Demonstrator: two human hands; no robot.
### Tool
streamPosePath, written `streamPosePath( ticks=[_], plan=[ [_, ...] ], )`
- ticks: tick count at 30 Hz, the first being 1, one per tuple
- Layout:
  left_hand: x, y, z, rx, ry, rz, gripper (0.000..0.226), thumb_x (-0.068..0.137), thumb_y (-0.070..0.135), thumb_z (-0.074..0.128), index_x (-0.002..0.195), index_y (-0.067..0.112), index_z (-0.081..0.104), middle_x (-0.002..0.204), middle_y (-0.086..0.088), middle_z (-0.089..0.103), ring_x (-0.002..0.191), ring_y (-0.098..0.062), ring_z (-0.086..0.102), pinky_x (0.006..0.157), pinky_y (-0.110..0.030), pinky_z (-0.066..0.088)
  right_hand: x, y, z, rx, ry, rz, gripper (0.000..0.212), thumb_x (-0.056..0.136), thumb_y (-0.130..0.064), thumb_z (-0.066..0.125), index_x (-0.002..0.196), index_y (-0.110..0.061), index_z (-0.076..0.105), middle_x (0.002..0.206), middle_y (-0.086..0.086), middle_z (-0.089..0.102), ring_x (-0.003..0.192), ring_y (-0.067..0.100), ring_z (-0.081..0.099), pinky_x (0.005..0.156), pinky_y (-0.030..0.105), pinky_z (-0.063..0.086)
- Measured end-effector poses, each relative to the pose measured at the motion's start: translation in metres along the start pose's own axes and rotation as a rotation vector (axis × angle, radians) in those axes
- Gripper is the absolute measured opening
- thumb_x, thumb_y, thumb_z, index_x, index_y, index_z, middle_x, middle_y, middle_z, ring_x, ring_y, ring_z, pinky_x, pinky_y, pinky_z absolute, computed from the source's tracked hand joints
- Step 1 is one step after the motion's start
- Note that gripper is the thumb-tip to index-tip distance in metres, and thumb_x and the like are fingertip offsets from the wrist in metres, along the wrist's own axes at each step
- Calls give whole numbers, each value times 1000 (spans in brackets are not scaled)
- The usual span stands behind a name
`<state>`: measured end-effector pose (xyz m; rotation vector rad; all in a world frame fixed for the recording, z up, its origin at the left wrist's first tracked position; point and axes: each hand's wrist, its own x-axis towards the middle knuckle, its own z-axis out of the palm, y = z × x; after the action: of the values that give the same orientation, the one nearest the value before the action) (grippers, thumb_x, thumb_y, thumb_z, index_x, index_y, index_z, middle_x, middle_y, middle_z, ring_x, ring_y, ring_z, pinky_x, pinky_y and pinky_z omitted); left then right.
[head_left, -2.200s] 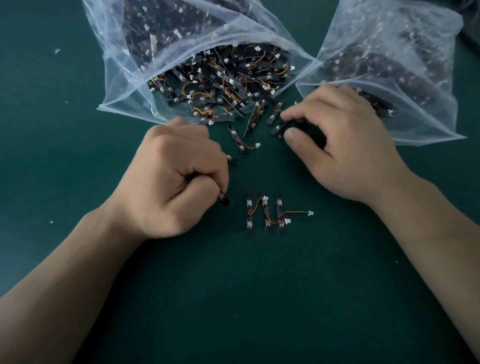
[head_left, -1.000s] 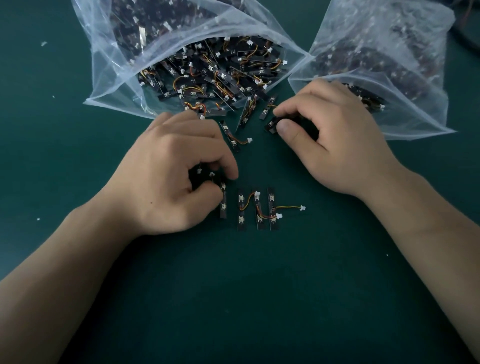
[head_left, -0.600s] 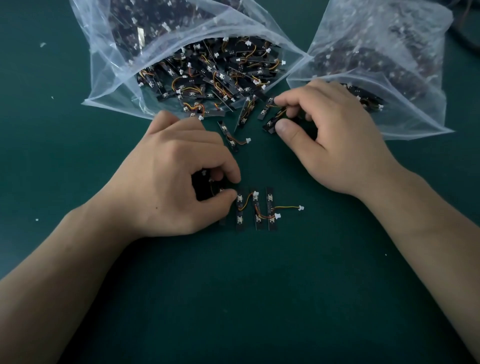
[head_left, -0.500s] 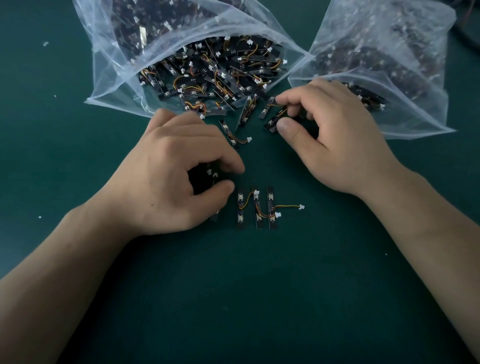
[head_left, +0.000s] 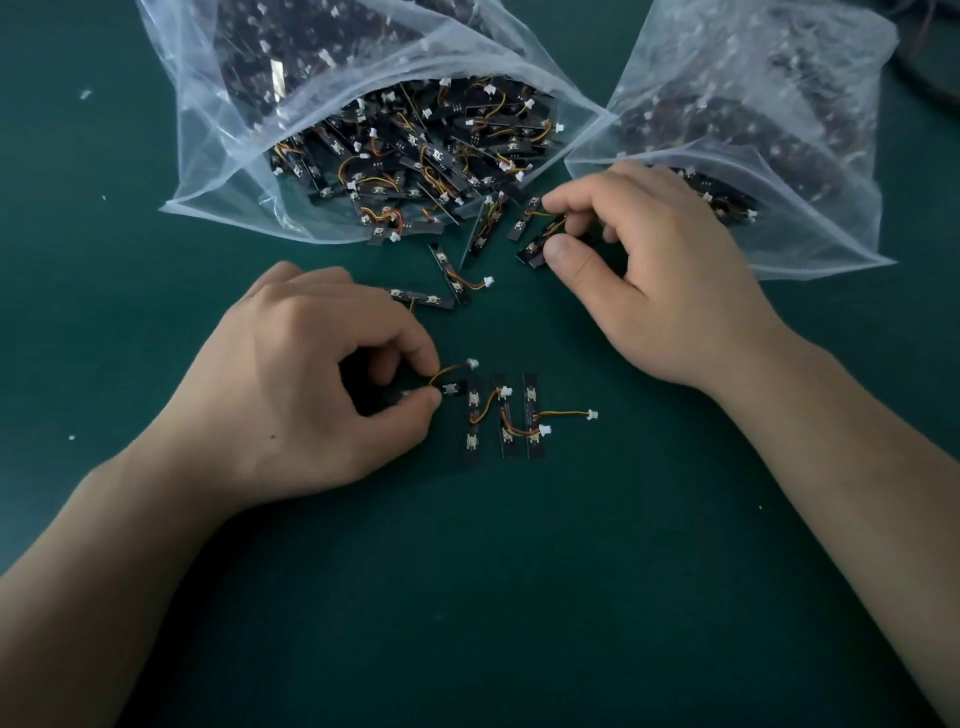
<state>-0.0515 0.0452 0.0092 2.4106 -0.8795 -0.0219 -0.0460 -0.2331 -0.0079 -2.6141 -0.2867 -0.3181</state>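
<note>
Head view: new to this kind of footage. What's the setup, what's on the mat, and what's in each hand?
There is no machine here. A person works with two bare hands, and the single picture comes from a wide-angle camera worn on the head, looking forward and down.

The surface is a dark green mat. At the top lie two clear plastic bags. The open bag spills small black circuit strips with thin orange-yellow wires and white plugs. The second bag holds similar parts. A few spilled strips lie in front of the open bag.

Nearer the person, a row of three strips lies side by side. The left hand pinches a wired strip just left of that row. The right hand pinches a loose strip near the bags' mouths.
</note>
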Motion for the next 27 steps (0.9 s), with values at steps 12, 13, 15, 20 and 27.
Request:
streamPosePath(
  ticks=[12, 13, 15, 20, 27],
  plan=[
    [3, -5, 5, -34, 155, -58, 15, 78, 9, 64, 79, 22, 72, 90, 6, 63, 88, -21, 59, 82, -27, 46, -1, 0, 0, 4, 5, -4, 38, 103, -42, 52, 130, -19, 66, 107, -8, 60, 99, 8, 47, 94, 28, 38],
    [3, -6, 4, -54, 131, -38, 17, 77, 8, 63, 77, 23, 71, 91, 7, 62, 89, -21, 59, 83, -27, 46, -1, 0, 0, 5, 5, -4, 38, 103, -42, 52, 130, -18, 66, 107, -8, 60, 99, 8, 47, 93, 28, 38],
    [2, -6, 2, -94, 55, 34, 19, 77, 7, 64, 75, 25, 71, 93, 8, 62, 92, -21, 60, 85, -31, 47, -1, 0, 0, 6, 4, -4, 38, 103, -42, 52, 129, -18, 66, 107, -9, 60, 99, 8, 47, 93, 28, 37],
    [1, -6, 2, -150, -58, 165, 19, 78, 9, 70, 79, 26, 78, 93, 11, 68, 87, -22, 61, 83, -43, 49, -1, 0, -1, 12, 1, 1, 38, 103, -43, 52, 130, -19, 66, 107, -9, 59, 100, 7, 46, 94, 28, 37],
    [-1, -8, -4, -117, -102, 124, 28, 73, 32, 73, 100, 25, 70, 96, 8, 63, 91, -24, 59, 85, -46, 46, -1, 0, -1, 17, 0, -2, 37, 104, -43, 52, 130, -20, 66, 107, -9, 59, 101, 7, 47, 94, 27, 36]
  ],
)
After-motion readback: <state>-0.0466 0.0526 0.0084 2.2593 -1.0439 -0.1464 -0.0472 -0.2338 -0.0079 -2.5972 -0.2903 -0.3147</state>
